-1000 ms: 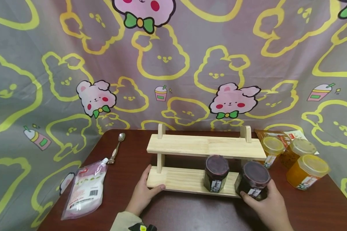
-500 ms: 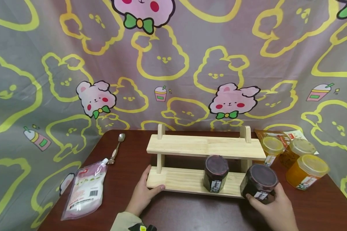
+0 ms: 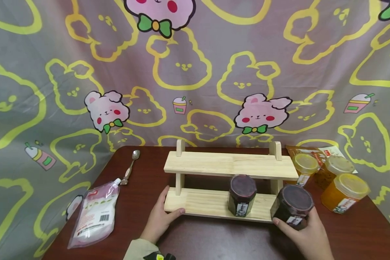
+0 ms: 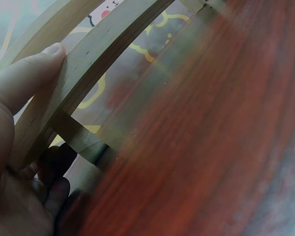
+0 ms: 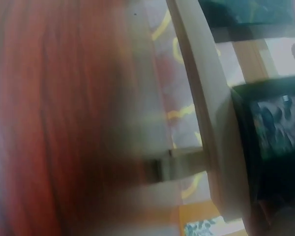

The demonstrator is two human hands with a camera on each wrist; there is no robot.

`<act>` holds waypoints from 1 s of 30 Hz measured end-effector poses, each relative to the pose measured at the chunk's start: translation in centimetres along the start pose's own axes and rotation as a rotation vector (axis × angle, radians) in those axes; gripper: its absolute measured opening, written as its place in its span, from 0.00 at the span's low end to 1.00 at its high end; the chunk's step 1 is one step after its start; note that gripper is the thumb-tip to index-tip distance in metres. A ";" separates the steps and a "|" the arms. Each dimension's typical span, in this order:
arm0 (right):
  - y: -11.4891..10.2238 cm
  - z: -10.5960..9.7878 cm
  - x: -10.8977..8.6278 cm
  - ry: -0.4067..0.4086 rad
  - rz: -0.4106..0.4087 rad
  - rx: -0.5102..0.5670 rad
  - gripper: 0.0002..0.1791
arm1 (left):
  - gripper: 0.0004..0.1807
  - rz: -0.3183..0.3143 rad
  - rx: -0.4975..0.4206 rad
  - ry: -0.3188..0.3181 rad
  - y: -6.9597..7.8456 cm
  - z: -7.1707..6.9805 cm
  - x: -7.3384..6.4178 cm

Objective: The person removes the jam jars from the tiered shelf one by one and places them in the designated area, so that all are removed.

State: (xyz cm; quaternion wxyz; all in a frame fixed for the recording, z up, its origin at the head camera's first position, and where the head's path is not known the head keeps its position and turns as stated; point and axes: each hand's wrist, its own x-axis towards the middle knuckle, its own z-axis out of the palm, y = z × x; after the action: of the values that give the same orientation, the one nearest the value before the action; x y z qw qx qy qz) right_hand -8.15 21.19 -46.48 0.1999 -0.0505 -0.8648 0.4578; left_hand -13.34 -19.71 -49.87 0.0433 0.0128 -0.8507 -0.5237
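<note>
A two-tier wooden shelf (image 3: 204,198) stands on the table. My left hand (image 3: 159,218) grips the left end of its lower board; in the left wrist view the thumb (image 4: 37,73) lies over the board's edge and the fingers curl underneath. With my right hand (image 3: 307,233) I hold a dark-lidded jar (image 3: 294,200) at the right end of that board, thumb in front; the far fingers are hidden. In the right wrist view this jar (image 5: 273,132) sits against the board (image 5: 216,103). Another dark jar (image 3: 242,193) stands right of the lower board's middle.
Several orange-yellow jars (image 3: 346,191) and a brown packet (image 3: 307,150) stand right of the shelf. A white-and-pink spouted pouch (image 3: 95,213) and a spoon (image 3: 129,169) lie at left on the red-brown table (image 3: 221,240). Patterned cloth (image 3: 201,101) hangs behind.
My right hand has shifted the jar it holds a little to the right along the lower board, mostly in the first half second. My left hand and the other dark jar stay put.
</note>
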 end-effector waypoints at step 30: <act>-0.3 -0.4 0.0 0.136 0.107 -0.064 0.46 | 0.59 -0.001 -0.013 -0.002 0.1 0.0 -0.1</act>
State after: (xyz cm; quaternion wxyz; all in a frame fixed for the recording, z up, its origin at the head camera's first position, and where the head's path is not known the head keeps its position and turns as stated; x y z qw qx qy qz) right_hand -8.00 21.32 -46.07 0.2318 -0.1339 -0.8595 0.4355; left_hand -13.24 -19.70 -49.79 0.0424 0.0125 -0.8474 -0.5291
